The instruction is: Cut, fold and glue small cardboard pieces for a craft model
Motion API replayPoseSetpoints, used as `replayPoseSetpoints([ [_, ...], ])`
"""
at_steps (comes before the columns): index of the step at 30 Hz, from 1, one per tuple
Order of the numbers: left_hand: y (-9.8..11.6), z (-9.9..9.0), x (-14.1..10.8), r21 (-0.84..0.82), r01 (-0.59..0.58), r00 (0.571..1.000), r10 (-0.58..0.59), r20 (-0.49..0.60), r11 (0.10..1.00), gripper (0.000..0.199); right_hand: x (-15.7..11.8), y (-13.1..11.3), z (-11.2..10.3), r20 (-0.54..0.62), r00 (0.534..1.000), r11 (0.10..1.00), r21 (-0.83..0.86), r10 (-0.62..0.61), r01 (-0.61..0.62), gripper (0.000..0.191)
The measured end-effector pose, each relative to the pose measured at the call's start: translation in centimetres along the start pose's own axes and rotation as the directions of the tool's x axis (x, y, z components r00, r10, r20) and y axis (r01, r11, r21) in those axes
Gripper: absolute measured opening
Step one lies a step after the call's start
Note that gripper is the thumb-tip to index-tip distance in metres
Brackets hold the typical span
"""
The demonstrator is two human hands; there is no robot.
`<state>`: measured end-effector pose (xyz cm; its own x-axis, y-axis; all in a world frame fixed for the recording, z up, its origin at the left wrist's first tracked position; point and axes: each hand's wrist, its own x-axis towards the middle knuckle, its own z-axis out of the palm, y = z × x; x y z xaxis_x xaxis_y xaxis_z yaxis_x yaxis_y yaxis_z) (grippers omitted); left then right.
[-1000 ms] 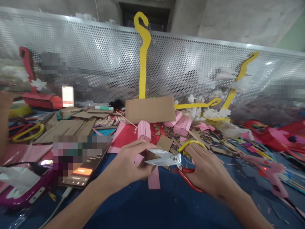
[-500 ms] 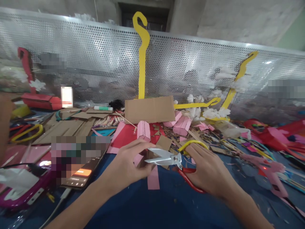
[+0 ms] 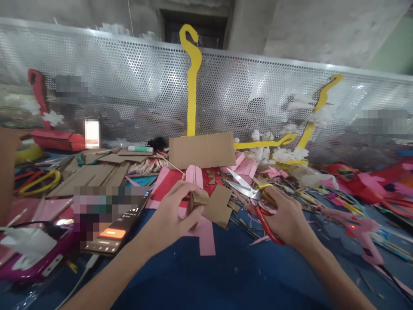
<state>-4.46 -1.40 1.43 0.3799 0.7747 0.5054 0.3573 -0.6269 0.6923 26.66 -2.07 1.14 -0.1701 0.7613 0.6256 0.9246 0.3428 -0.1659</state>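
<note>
Between the thumb and fingers of my left hand (image 3: 179, 211) is a small folded piece of brown cardboard (image 3: 199, 199). My right hand (image 3: 285, 215) is closed on the scissors (image 3: 247, 187), which have one yellow and one red handle. Their blades are parted and point up and left, away from the cardboard. A flat cardboard scrap (image 3: 220, 207) lies between the hands. Below my left fingers, a pink paper strip (image 3: 206, 241) rests on the blue table (image 3: 226, 280). Behind that hand is a pink box-like piece (image 3: 194, 175) with dark lines.
A brown cardboard box (image 3: 202, 150) with a yellow hooked upright (image 3: 192, 86) stands ahead, before a perforated metal panel (image 3: 145, 77). To the left are a phone (image 3: 116, 232) and a purple power strip (image 3: 41, 262). A pink glue gun (image 3: 358, 228) lies at right among scraps.
The scissors have moved right and away from the cardboard in my left hand, and their blades now point further upward. My left hand stays in nearly the same place.
</note>
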Motion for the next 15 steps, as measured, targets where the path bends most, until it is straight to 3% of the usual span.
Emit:
replayPoseSetpoints([
  [6, -0.2, 0.2, -0.1, -0.031, 0.023, 0.997, -0.025, -0.072, 0.999, 0.016, -0.3, 0.0, 0.7, 0.037, 0.999, 0.999, 0.031, 0.015, -0.016, 0.025],
  [11, 0.2, 0.2, -0.2, -0.004, -0.099, 0.986, 0.098, -0.132, 0.995, 0.021, -0.5, -0.8, 0.8, 0.036, 0.999, 0.999, 0.050, 0.013, -0.015, 0.025],
  [15, 0.7, 0.1, -0.3, -0.021, -0.113, 0.989, 0.110, -0.097, 0.993, 0.023, -0.5, -1.0, 0.8, 0.046, 0.999, 0.998, 0.064, 0.000, -0.003, 0.026],
])
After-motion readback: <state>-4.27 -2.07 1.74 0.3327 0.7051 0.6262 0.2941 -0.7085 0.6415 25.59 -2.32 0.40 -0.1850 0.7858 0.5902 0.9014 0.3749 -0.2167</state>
